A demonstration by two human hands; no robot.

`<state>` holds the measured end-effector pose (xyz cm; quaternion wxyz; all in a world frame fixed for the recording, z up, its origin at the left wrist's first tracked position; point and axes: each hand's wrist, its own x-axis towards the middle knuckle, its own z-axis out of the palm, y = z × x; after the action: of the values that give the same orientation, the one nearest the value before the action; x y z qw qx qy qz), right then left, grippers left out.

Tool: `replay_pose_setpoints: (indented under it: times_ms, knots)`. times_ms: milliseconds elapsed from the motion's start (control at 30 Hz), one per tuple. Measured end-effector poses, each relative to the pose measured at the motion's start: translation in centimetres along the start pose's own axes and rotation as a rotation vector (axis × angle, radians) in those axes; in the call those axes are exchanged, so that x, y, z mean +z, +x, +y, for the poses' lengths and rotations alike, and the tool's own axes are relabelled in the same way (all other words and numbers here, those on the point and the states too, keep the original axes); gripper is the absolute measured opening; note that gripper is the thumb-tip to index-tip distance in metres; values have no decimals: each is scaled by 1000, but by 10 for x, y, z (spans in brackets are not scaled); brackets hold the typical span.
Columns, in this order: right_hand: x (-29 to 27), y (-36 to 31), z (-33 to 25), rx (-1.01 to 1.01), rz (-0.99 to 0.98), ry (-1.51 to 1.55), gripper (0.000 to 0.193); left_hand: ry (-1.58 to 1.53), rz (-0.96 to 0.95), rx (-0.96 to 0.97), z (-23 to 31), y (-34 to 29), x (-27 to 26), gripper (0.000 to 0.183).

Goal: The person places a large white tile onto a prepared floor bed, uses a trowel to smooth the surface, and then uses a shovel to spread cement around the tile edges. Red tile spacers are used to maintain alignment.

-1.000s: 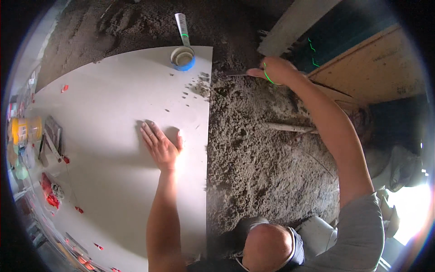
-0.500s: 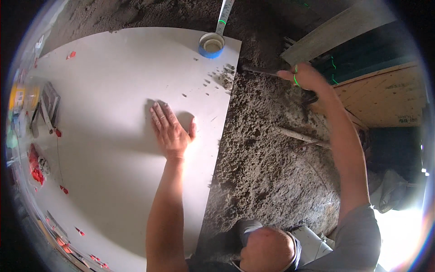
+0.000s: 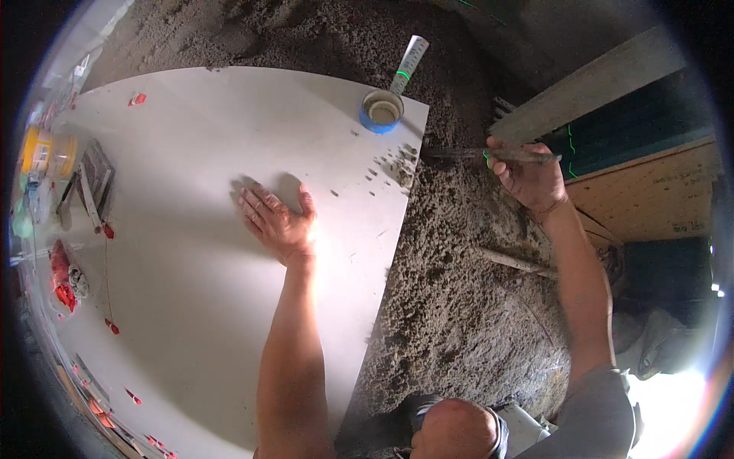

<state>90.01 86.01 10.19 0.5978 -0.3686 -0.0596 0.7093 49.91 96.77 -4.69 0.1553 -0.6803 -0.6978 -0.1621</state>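
Note:
My left hand (image 3: 280, 228) lies flat on a large white slab (image 3: 176, 321), fingers stretched and thumb apart, holding nothing. My right hand (image 3: 537, 180) is closed on a thin, long grey tool (image 3: 524, 155), seen nearly edge-on; its exact kind does not show. The tool's far end points left, close to the slab's right edge. Near the slab's far right corner sits a blue ring like a tape roll (image 3: 381, 121), with a marked white measuring strip (image 3: 410, 63) rising behind it. Grey mortar crumbs (image 3: 397, 170) dot the slab beside that edge.
Rough grey mortar (image 3: 451, 306) spreads right of the slab, with a stick (image 3: 514, 261) lying on it. A grey board (image 3: 596, 84) and a wooden panel (image 3: 650, 183) stand at right. Small red pieces (image 3: 112, 327) and a yellow container (image 3: 47, 151) are at left.
My left hand has turned and slid leftward on the slab. My right hand has rolled over with the tool, now showing its palm side. The whole view has shifted slightly.

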Motion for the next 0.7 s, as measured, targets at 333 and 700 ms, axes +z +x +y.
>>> replay_pose_setpoints:
  times_ms: [333,700]
  knots:
    - [12,75,7,-649,562,-179,32,-54,23,46,3,26,7,86]
    - [27,241,-68,-859,644,-763,16,-141,-206,16,21,62,14,91]
